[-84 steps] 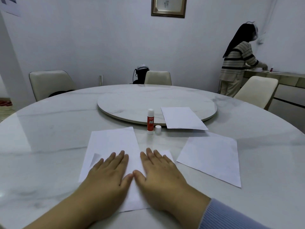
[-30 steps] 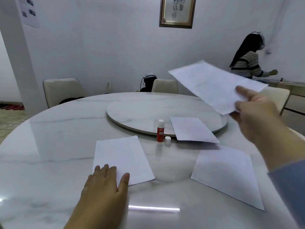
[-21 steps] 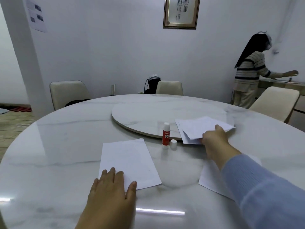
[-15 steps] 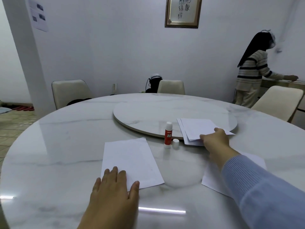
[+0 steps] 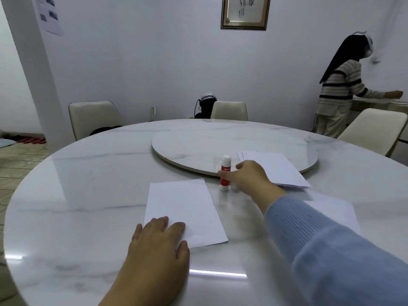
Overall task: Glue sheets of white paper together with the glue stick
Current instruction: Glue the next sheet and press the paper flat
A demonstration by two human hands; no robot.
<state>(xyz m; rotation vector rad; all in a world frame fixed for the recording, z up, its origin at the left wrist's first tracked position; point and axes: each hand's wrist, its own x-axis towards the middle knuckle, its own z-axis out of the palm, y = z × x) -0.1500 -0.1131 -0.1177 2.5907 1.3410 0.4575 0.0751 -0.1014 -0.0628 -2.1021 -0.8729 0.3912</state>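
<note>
A white sheet of paper (image 5: 187,206) lies flat on the marble table (image 5: 88,195) in front of me. My left hand (image 5: 156,248) rests palm-down on its near left corner, fingers together. Just beyond the sheet's far right corner the red-and-white glue stick (image 5: 225,164) stands upright and uncapped. My right hand (image 5: 247,177) wraps its thumb and fingers around the stick's lower half. The stick's white cap is hidden behind that hand. A pile of white sheets (image 5: 276,168) lies right of the stick. Another sheet (image 5: 331,208) lies partly under my right sleeve.
The pile overlaps the edge of a round turntable (image 5: 198,146) at the table's centre. Cream chairs (image 5: 92,115) stand around the table. A person in a striped top (image 5: 340,89) stands at a counter on the far right, facing away.
My right hand let go of the sheets it had laid on the pile and moved left onto the glue stick. My left hand has stayed on the near sheet.
</note>
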